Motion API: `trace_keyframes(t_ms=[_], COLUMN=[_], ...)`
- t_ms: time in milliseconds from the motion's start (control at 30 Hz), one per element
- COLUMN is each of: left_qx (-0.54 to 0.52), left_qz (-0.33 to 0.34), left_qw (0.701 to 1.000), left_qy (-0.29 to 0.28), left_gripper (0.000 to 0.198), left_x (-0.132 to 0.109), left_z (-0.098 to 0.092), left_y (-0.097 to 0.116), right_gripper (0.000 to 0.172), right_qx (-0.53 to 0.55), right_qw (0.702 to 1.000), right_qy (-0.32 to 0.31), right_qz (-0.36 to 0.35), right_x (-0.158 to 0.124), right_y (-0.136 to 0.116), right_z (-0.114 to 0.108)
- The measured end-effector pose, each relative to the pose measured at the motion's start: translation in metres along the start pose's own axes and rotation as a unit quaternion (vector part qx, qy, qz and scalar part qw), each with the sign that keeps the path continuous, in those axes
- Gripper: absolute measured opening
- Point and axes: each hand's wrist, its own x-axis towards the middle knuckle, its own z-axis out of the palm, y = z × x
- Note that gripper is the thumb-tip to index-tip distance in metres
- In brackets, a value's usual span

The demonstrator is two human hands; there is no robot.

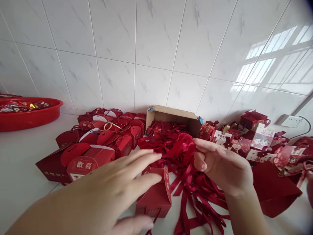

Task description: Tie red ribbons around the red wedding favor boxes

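My left hand (122,189) is open, its fingers spread over the left side of a small red box (154,199) with a dark red cord at its front. Whether the fingertips touch the box is hard to tell. To the right, my right hand (220,163) is raised beside a heap of dark red ribbons (183,147), with its index finger stretched out and the others curled; nothing shows in it. The ribbons spill out of an open cardboard carton (173,112) and trail toward the front edge of the view.
Several folded red boxes (90,156) stand at the left. Behind them is a red basin (29,114) with small packets. Decorated gift boxes (261,138) and a red bag (274,189) are at the right. A person's hand (310,187) shows at the right edge.
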Motion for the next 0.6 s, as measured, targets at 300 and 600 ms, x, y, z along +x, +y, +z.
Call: trace_keyframes(t_ms=[300, 600], left_qx=[-0.270, -0.484], left_qz=[-0.010, -0.068], left_qw=[0.959, 0.872], left_qy=[-0.087, 0.000], left_gripper=[0.054, 0.016], left_x=[0.056, 0.061], left_z=[-0.001, -0.005], left_y=[0.012, -0.002], right_gripper=[0.022, 0.013], right_qx=[0.028, -0.183], right_qw=[0.997, 0.982], right_qy=[-0.067, 0.038], right_qz=[0.025, -0.036], right_x=[-0.017, -0.015], right_y=[-0.008, -0.007], right_z=[0.008, 0.009])
